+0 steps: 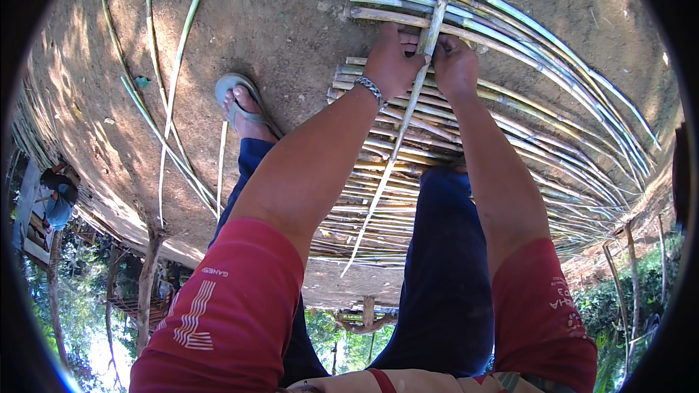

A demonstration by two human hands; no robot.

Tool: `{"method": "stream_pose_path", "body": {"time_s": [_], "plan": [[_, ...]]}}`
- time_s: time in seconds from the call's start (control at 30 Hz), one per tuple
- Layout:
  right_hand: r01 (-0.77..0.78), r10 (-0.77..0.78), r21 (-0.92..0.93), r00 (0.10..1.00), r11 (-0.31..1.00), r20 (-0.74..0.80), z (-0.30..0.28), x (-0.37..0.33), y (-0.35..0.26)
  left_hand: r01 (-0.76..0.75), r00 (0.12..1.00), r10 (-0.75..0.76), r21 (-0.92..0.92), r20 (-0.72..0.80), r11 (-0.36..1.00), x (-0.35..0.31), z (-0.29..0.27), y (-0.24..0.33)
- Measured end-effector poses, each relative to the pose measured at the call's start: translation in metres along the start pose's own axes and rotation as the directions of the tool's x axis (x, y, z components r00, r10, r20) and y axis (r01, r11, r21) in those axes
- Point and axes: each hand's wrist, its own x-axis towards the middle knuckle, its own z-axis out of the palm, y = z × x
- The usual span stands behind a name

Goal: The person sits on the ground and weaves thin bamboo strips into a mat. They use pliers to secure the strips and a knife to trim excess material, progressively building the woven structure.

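A long jointed cane pole (393, 156) lies across a row of thin cane stalks (510, 44), with more stalks side by side beneath it. At its upper stretch my left hand (392, 65) is closed, fingers curled against the pole's left side and thumb near its edge. My right hand (456, 67) is closed too, fingertips bent in against the right side. Whatever lies between the fingers of either hand is too small or hidden to make out. A bare gap separates the upper group of stalks from the lower ones, just where my hands are.
Several loose stalks (178, 65) lie on the dirt ground (306, 22) at the left. My left foot in a flip-flop (244, 98) stands beside the row. My bent legs straddle the lower stalks. Far left, another person (62, 200) is near a wooden structure.
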Motion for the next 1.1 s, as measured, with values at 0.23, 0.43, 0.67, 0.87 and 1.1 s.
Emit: {"method": "stream_pose_path", "body": {"time_s": [0.23,0.43,0.67,0.87,1.1], "plan": [[0.075,-0.075,0.017,0.997,0.997,-0.02,0.002,-0.002,0.011,0.032,0.999,-0.033,0.018,0.012,0.999,0.001,-0.001,0.003],[-0.004,0.003,0.009,0.991,1.0,0.131,-0.017,-0.001,0.013,0.047,0.999,-0.047,0.042,0.007,0.998,-0.001,-0.003,0.006],[-0.014,0.017,-0.088,0.999,0.996,0.035,-0.018,0.003,0.012,0.041,0.999,-0.041,0.024,0.006,0.999,0.002,-0.001,0.002],[0.024,-0.027,0.047,0.999,0.999,0.046,-0.02,0.001,0.027,0.031,1.0,-0.03,0.047,-0.005,0.998,0.0,-0.002,0.002],[-0.031,0.032,0.056,0.999,0.998,-0.021,-0.008,0.003,0.017,0.032,0.999,-0.03,0.052,-0.038,0.998,0.0,0.001,-0.003]]}}
